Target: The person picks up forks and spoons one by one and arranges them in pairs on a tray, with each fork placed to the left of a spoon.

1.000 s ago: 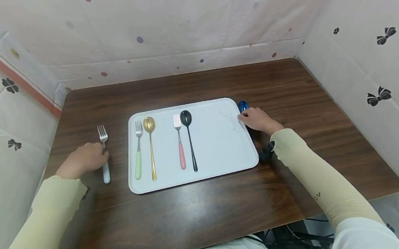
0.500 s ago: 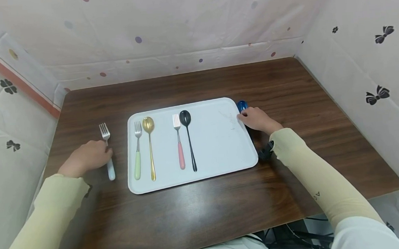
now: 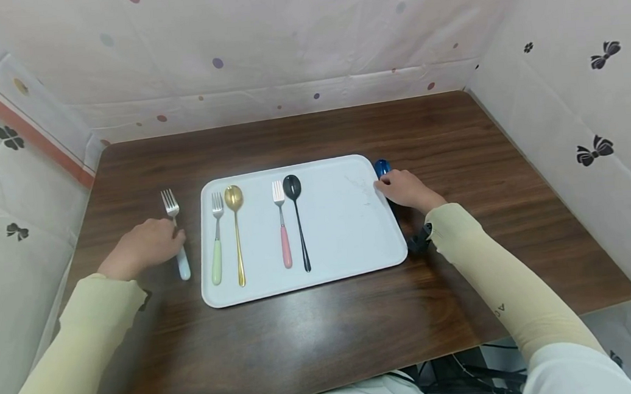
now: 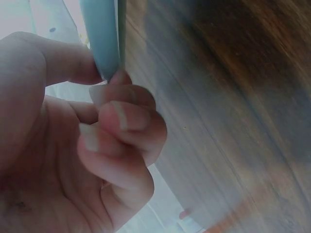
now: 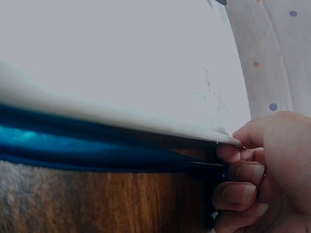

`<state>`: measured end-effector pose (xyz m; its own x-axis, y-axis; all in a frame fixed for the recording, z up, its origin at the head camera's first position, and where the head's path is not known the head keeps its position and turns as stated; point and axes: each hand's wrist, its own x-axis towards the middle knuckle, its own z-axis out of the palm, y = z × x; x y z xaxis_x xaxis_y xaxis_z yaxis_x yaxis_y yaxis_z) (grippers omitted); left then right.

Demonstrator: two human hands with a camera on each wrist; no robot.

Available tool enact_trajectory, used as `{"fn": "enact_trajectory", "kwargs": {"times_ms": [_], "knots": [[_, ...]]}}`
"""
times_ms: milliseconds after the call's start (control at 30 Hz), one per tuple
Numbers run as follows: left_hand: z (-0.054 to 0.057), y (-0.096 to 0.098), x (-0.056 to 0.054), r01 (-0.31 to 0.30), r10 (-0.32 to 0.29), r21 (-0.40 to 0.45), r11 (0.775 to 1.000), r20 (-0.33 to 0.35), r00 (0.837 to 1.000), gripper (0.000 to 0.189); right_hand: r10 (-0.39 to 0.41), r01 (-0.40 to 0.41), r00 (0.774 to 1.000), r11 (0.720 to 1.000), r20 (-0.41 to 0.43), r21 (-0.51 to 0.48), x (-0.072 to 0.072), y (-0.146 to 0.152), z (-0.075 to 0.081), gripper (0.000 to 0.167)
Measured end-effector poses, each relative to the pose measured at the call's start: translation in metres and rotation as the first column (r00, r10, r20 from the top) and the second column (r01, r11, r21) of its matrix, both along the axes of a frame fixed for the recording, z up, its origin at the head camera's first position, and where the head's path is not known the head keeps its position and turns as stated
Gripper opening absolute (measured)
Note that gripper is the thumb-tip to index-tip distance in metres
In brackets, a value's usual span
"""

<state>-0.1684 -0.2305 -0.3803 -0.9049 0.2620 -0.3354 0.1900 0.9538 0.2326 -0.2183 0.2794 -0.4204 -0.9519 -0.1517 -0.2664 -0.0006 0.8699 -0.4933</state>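
Observation:
In the head view my left hand [image 3: 146, 248] pinches a fork [image 3: 170, 202] with a pale blue handle, tines pointing away, left of the white tray [image 3: 350, 219]. Its handle [image 4: 100, 36] stands between thumb and curled fingers in the left wrist view. My right hand [image 3: 410, 190] pinches the tray's right rim, thumb above and index finger below. A shiny blue spoon [image 3: 382, 167] lies along that rim, partly hidden by the hand. Its blue handle [image 5: 87, 145] runs toward my fingers; whether they touch it I cannot tell.
On the tray lie a green-handled fork [image 3: 218, 259], a gold spoon [image 3: 234, 198], a pink-handled fork [image 3: 286, 248] and a black spoon [image 3: 292, 187]. A brown wooden table [image 3: 303, 338] carries everything. Patterned white sheets [image 3: 282, 40] enclose its back and sides.
My left hand has carried the pale-handled fork rightward and slightly away, toward the tray, and the fork has tilted a little. The right hand and tray have stayed in place.

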Motion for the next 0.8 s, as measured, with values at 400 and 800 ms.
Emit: {"fn": "enact_trajectory", "kwargs": {"times_ms": [400, 800], "knots": [[0.005, 0.015, 0.000, 0.015, -0.015, 0.022, 1.000, -0.008, 1.000, 0.033, 0.007, -0.007, 1.000, 1.000, -0.009, -0.004, 0.000, 0.000, -0.002, 0.039], [0.010, 0.031, 0.001, 0.044, -0.042, 0.045, 0.998, -0.044, 0.998, 0.031, 0.002, -0.002, 1.000, 1.000, -0.025, 0.002, 0.000, 0.000, -0.001, 0.039]]}}
